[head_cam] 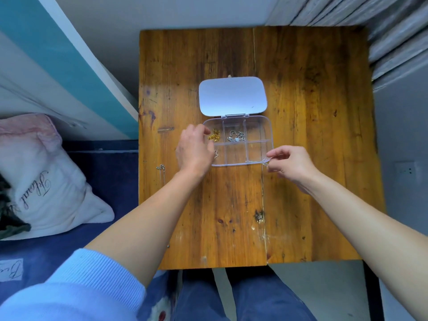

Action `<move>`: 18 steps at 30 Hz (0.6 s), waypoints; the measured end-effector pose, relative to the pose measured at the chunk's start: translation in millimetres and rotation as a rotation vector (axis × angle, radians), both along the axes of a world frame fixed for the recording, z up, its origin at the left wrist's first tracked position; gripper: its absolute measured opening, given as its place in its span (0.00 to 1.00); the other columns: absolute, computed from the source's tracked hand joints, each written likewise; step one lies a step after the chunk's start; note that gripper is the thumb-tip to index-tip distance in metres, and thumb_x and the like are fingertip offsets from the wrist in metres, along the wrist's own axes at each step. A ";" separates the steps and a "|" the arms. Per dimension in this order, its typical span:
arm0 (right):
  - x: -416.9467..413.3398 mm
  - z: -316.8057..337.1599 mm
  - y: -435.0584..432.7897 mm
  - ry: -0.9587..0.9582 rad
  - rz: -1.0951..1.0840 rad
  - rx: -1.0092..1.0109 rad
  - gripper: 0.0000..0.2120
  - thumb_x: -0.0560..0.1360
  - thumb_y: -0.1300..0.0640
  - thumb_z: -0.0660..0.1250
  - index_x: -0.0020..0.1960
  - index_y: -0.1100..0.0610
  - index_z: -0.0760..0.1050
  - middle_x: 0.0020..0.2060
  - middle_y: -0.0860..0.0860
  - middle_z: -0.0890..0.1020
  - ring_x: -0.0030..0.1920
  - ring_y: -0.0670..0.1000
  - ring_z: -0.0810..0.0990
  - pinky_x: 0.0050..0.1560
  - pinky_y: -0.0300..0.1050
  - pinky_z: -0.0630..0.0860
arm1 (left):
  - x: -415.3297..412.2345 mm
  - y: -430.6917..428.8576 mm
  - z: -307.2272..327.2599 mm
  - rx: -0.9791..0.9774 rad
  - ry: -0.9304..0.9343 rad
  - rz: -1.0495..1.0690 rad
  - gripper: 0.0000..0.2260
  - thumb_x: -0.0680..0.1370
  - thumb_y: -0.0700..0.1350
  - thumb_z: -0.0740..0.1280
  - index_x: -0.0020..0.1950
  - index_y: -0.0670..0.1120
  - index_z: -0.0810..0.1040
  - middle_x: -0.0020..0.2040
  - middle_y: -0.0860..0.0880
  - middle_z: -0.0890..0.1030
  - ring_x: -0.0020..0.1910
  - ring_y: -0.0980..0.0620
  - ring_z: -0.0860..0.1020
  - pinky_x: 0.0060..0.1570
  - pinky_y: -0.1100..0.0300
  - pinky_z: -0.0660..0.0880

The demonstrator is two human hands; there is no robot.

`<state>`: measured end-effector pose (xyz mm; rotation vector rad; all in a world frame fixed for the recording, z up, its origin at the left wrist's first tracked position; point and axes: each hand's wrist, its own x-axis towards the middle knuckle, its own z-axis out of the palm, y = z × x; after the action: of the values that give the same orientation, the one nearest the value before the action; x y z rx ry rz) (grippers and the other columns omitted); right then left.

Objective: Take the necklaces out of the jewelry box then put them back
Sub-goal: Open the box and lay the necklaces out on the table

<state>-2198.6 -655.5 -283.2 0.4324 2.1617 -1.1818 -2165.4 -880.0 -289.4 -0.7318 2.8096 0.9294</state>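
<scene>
A clear plastic jewelry box (pixel 266 126) with six compartments lies open on the wooden table (pixel 312 112), its lid (pixel 232 96) folded back flat. A gold necklace (pixel 214 135) sits in the far left compartment and a silver necklace (pixel 236 136) in the far middle one. My left hand (pixel 194 149) rests against the box's left side, fingers curled at its edge, partly hiding the near left compartment. My right hand (pixel 291 165) pinches a thin silver chain (pixel 256 161) stretched along the box's near right rim. Another silver necklace (pixel 161 171) lies on the table's left edge.
A bed with blue cover (pixel 104 181) and a white pillow (pixel 41 177) lies to the left of the table. Grey curtain folds (pixel 393 42) hang at the far right. My legs in jeans (pixel 243 297) are under the table's near edge.
</scene>
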 end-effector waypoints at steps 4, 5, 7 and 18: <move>6.6 -5.4 20.4 -0.119 -0.179 -0.122 0.10 0.67 0.68 0.75 0.45 0.58 0.80 0.37 0.55 0.84 0.35 0.50 0.84 0.29 0.37 0.74 | -2.4 37.1 -1.7 0.025 -0.010 -0.357 0.08 0.77 0.43 0.65 0.53 0.47 0.81 0.49 0.48 0.82 0.52 0.46 0.78 0.42 0.57 0.68; 6.8 -7.1 24.5 -0.155 -0.231 -0.160 0.10 0.67 0.68 0.76 0.45 0.59 0.80 0.37 0.55 0.84 0.36 0.51 0.84 0.28 0.36 0.73 | -4.2 46.5 -4.2 0.041 -0.052 -0.440 0.09 0.77 0.43 0.65 0.54 0.48 0.81 0.51 0.48 0.83 0.53 0.45 0.78 0.43 0.56 0.69; 6.4 -11.5 30.8 -0.214 -0.312 -0.237 0.10 0.67 0.68 0.75 0.47 0.60 0.81 0.36 0.55 0.85 0.35 0.50 0.84 0.27 0.35 0.72 | -10.2 61.2 -9.5 0.049 -0.159 -0.566 0.11 0.77 0.45 0.65 0.59 0.49 0.80 0.55 0.47 0.83 0.57 0.43 0.78 0.47 0.53 0.72; 0.6 -25.1 56.3 -0.389 -0.559 -0.547 0.15 0.70 0.74 0.66 0.53 0.61 0.78 0.42 0.57 0.87 0.32 0.49 0.82 0.27 0.36 0.74 | -43.9 87.2 -17.8 0.071 -0.392 -0.766 0.10 0.75 0.47 0.64 0.53 0.50 0.83 0.53 0.47 0.83 0.54 0.43 0.79 0.47 0.54 0.75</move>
<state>-2198.0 -599.2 -308.3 0.9571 1.3418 -1.7465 -2209.3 -792.8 -307.1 0.1764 2.3596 0.6396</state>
